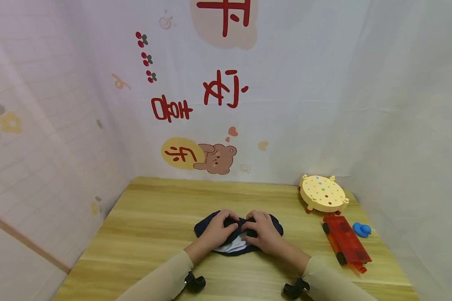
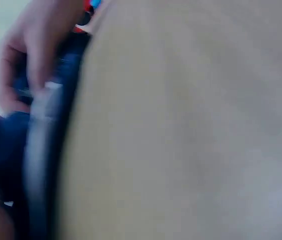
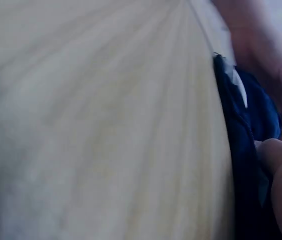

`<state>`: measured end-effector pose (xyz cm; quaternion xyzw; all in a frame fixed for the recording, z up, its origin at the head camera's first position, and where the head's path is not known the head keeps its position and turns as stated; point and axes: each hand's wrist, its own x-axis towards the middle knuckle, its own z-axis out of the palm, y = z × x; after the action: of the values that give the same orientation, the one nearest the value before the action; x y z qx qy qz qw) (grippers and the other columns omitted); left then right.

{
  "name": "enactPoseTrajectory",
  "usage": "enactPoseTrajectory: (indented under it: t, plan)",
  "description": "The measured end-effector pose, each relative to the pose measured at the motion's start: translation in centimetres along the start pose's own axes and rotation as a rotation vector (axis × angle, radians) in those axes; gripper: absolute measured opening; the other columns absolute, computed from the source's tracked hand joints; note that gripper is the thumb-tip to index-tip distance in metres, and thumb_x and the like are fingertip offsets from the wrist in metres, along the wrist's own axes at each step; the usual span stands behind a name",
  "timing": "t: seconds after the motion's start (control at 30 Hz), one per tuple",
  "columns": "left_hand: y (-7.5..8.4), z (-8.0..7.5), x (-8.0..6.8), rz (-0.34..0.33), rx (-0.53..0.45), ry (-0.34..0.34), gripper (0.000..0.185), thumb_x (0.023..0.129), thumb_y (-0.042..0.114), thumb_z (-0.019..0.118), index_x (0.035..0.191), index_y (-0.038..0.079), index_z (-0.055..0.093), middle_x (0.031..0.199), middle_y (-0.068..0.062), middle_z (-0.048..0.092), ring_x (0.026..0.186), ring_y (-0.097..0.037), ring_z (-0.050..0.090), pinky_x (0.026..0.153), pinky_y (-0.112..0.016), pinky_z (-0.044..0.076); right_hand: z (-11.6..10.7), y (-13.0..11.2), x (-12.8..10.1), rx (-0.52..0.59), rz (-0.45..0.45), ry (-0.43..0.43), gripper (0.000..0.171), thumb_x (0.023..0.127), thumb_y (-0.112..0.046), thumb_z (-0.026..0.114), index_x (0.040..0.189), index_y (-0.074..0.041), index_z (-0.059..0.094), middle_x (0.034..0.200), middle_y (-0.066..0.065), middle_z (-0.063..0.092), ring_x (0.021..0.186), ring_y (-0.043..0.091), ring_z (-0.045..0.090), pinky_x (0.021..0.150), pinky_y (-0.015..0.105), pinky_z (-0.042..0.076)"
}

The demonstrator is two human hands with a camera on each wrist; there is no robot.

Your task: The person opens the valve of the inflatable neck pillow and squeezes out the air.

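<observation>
A navy cloth pouch (image 1: 202, 226) lies on the wooden table, its mouth spread and its white lining (image 1: 230, 246) showing. A zipper runs along the pouch's edge (image 3: 241, 130) in the right wrist view. My left hand (image 1: 219, 229) grips the cloth left of the middle with bent fingers and thumb. Close beside it, my right hand (image 1: 263, 230) holds the cloth on the right side in the same way. In the left wrist view the right hand (image 2: 43, 50) pinches the edge by the pale lining. The fingertips are partly hidden in the folds.
To the right are a red toy car base (image 1: 348, 240) with black wheels and a small blue duck (image 1: 362, 229). A round cream toy piece with colored dots (image 1: 322, 193) stands at the back right. A printed white curtain (image 1: 305, 104) borders the wooden table (image 1: 154, 225).
</observation>
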<state>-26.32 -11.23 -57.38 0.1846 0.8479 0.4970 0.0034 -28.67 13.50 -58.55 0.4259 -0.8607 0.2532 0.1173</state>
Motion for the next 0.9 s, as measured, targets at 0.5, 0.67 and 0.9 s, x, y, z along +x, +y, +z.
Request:
enactPoseTrajectory:
  t: [0.5, 0.67, 0.9]
  plan:
    - [-3.3, -3.1, 0.3, 0.232, 0.517, -0.293, 0.080, 0.103, 0.072, 0.064, 0.169, 0.031, 0.047, 0.169, -0.004, 0.044, 0.153, -0.031, 0.038, 0.122, -0.064, 0.035, 1.2, 1.4, 0.4, 0.073, -0.071, -0.058, 0.014, 0.097, -0.031, 0.088, 0.105, -0.030, 0.076, 0.102, -0.013, 0.056, 0.097, 0.006, 0.054, 0.089, 0.041, 0.041]
    - [-2.9, -2.9, 0.4, 0.250, 0.595, -0.314, 0.075, 0.102, 0.074, 0.063, 0.164, 0.033, 0.052, 0.162, -0.004, 0.045, 0.149, -0.029, 0.039, 0.122, -0.061, 0.036, 1.4, 1.8, 0.7, 0.132, -0.065, -0.068, 0.015, 0.097, -0.026, 0.087, 0.104, -0.028, 0.074, 0.101, -0.014, 0.060, 0.096, 0.007, 0.057, 0.087, 0.039, 0.043]
    - [-2.2, -3.0, 0.6, 0.272, 0.750, -0.392, 0.077, 0.108, 0.073, 0.049, 0.172, 0.032, 0.041, 0.176, -0.009, 0.033, 0.162, -0.033, 0.029, 0.128, -0.061, 0.029, 1.3, 1.6, 1.4, 0.153, -0.043, -0.109, 0.016, 0.098, -0.019, 0.085, 0.103, -0.025, 0.071, 0.103, -0.012, 0.065, 0.099, 0.010, 0.062, 0.085, 0.037, 0.044]
